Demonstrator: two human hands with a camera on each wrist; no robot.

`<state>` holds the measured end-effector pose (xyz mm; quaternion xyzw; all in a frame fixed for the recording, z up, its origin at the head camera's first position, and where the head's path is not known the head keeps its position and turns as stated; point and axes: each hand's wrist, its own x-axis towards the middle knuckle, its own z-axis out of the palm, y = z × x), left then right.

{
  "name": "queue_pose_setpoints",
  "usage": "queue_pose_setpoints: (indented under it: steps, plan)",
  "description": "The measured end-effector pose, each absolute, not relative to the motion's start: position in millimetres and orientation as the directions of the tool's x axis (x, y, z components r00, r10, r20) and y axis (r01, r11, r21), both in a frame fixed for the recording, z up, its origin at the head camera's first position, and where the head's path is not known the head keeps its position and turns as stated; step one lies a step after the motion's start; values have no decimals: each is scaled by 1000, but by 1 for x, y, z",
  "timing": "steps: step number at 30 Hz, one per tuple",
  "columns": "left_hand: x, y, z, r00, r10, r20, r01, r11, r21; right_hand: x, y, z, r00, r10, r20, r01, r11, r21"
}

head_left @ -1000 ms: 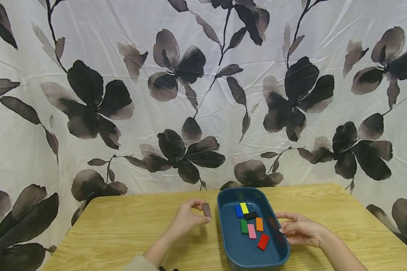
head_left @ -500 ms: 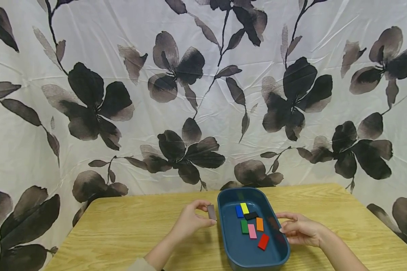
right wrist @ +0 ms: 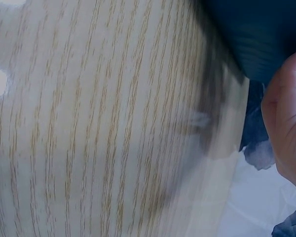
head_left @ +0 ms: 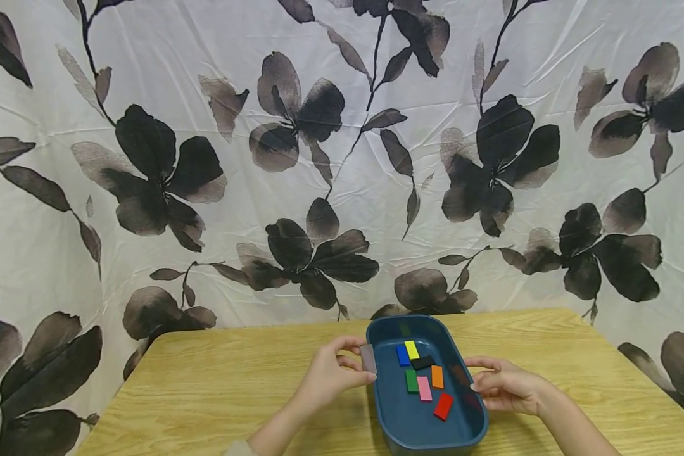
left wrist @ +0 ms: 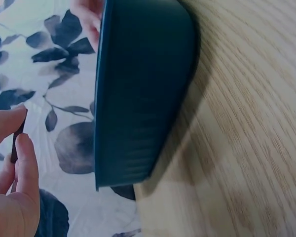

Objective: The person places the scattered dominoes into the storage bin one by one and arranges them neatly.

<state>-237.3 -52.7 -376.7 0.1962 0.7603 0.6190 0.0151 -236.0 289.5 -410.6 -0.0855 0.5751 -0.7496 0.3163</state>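
Observation:
My left hand [head_left: 333,373] pinches a thin grey-brown rectangular block [head_left: 368,359] between thumb and fingers, above the left rim of a dark blue plastic bin [head_left: 427,437]. In the left wrist view the block [left wrist: 18,136] appears edge-on as a dark strip. My right hand [head_left: 510,386] holds the bin's right side, one fingertip over the rim and other fingers along the outer wall. Inside the bin lie a yellow block [head_left: 411,350], a blue block [head_left: 403,355], a black block [head_left: 422,362], and green, orange, pink and red blocks, spread apart or touching.
The bin stands on a wood-grain table [head_left: 216,373]. Behind the table's far edge hangs a white cloth [head_left: 387,278] with dark flower prints. The bin's outer wall [left wrist: 138,89] rises beside my left hand.
My left hand has moved right with the grey-brown block, from beside the bin to its left rim. My right hand and the bin have stayed in place.

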Motion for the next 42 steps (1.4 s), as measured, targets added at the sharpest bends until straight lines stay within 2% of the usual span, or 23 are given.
queue_pose_setpoints:
  steps: [35, 42]
  plan:
    - [-229, -16, -380, -898, 411, 155, 228, 136, 964, -236, 290, -410, -779, -590, -213, 367, -153, -918]
    - [-230, -7, -384, -891, 436, 127, 218, 166, 962, -237, 291, -411, -776, -594, -213, 368, -152, -917]
